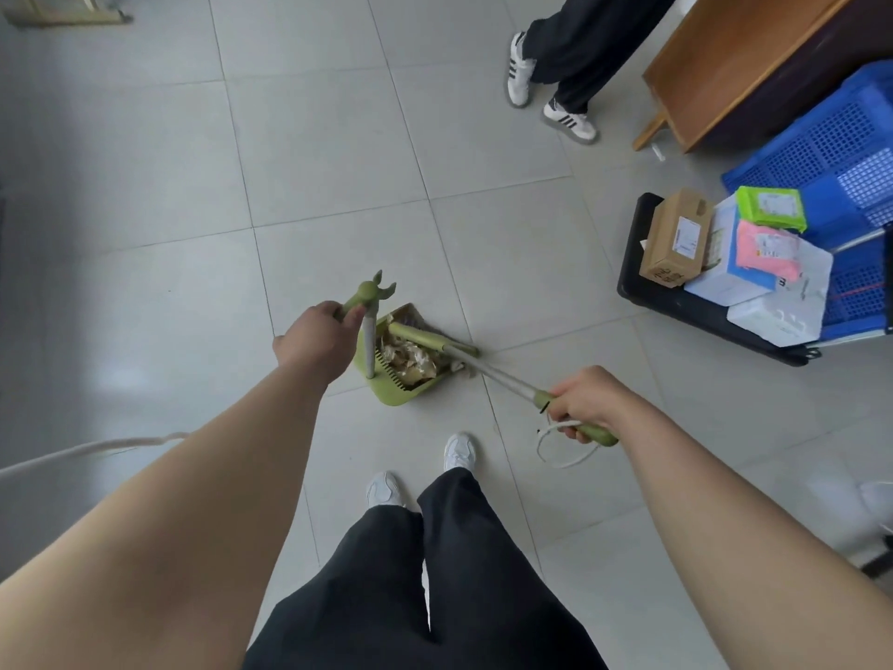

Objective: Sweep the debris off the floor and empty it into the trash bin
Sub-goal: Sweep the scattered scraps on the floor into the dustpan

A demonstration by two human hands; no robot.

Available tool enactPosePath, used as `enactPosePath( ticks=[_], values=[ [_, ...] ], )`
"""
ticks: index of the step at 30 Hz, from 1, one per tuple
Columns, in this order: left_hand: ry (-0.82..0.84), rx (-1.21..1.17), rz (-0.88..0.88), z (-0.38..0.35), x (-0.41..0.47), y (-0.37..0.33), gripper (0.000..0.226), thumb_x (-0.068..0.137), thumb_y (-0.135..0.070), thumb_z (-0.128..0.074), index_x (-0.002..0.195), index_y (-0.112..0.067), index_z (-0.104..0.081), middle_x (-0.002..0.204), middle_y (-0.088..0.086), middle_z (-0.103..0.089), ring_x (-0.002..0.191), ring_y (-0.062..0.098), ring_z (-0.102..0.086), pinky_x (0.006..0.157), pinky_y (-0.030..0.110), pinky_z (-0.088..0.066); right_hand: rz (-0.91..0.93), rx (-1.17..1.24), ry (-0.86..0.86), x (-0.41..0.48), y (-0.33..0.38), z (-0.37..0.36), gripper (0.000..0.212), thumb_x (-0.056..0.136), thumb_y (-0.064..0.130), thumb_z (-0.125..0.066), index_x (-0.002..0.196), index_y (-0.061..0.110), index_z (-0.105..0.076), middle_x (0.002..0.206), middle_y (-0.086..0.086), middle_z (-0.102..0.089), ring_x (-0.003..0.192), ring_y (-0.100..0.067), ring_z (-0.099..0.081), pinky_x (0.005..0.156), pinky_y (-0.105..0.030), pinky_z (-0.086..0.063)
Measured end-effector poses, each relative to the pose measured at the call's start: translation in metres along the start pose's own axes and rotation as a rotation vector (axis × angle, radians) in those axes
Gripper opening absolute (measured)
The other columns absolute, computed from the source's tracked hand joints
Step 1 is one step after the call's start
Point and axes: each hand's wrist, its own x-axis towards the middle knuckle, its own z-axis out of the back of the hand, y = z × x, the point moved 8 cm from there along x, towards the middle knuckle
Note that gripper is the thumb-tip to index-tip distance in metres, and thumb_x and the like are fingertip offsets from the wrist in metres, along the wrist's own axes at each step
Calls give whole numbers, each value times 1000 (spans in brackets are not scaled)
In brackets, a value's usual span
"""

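Note:
A green dustpan [392, 395] stands on the grey tiled floor just ahead of my feet. Crumpled brownish paper debris [408, 361] lies inside it. My left hand [316, 338] grips the green top of the dustpan's upright handle [368, 343]. A green broom head [420, 337] rests at the pan's mouth, over the debris. My right hand [587, 401] grips the green end of the broom's metal shaft [502, 377], with a white cord loop [555, 449] hanging below it. No trash bin is in view.
Another person's legs and white shoes [551, 84] stand at the upper right. A wooden desk [754, 65], a blue crate [831, 152] and a black tray [642, 282] stacked with boxes sit on the right. My own white shoes [459, 452] are below the dustpan.

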Motion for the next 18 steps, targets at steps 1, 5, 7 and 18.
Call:
enactPosePath(
  ticks=[1, 5, 7, 18],
  values=[
    [6, 6, 2, -1, -1, 0, 42, 96, -55, -34, 80, -21, -52, 66, -4, -54, 68, 23, -52, 90, 42, -40, 23, -17, -2, -5, -3, 9, 22, 70, -10, -53, 85, -11, -69, 62, -18, -56, 40, -21, -47, 41, -20, -37],
    [42, -6, -21, -3, -7, 3, 41, 95, -54, -36, 74, -22, -49, 63, -3, -52, 61, 21, -50, 88, 41, -42, 62, -68, -54, -24, -15, 34, 26, 63, -8, -56, 82, -4, -74, 63, -17, -58, 45, -23, -46, 43, -22, -36],
    [49, -22, -38, -1, -10, 5, 43, 94, -55, -38, 68, -21, -46, 61, -2, -50, 61, 24, -49, 78, 38, -41, 57, -54, -82, -31, -19, 40, 27, 65, -9, -56, 85, -5, -74, 64, -18, -59, 45, -24, -47, 42, -21, -37],
    [88, 55, -96, 19, -15, 31, 50, 93, -62, -36, 67, -21, -46, 61, -2, -48, 58, 21, -46, 68, 33, -35, -144, 245, -144, -22, -44, 14, 12, 74, -17, -52, 77, -8, -58, 65, -23, -53, 42, -23, -47, 39, -20, -35]
  ],
)
